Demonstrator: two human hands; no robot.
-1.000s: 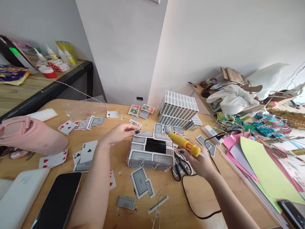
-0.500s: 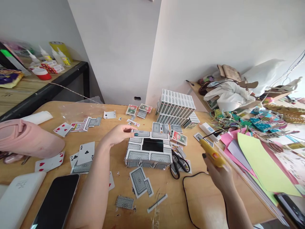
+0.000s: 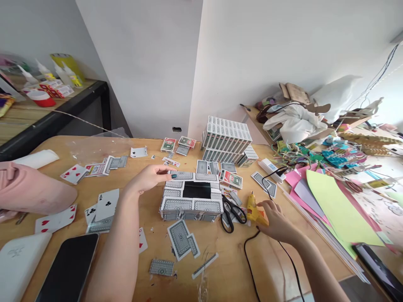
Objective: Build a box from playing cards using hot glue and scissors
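A box covered in playing cards [image 3: 176, 204], with a dark rectangular opening in its top, sits mid-table. My left hand [image 3: 154, 178] pinches its far left corner, thumb on the top edge. To the right, my right hand [image 3: 272, 218] has its fingers round a yellow glue gun [image 3: 252, 208], which is low at the tabletop, nozzle pointing away from me. Whether the glue gun rests on the table is unclear. Black-handled scissors [image 3: 232, 214] lie between the box and the glue gun. In front of the box are a loose card [image 3: 179, 239] and cut card pieces.
Behind the box stands a stack of card packs [image 3: 226, 136]. A power strip [image 3: 272, 170] and coloured paper sheets [image 3: 333, 205] lie on the right. At left are a phone [image 3: 69, 268], a white power bank [image 3: 23, 260] and a pink roll [image 3: 40, 191]. The glue gun's cord [image 3: 248, 260] trails forward.
My right hand has brought the glue gun left and down to the tabletop beside the scissors, turning it. The left hand keeps its hold on the box. The view has shifted slightly right.
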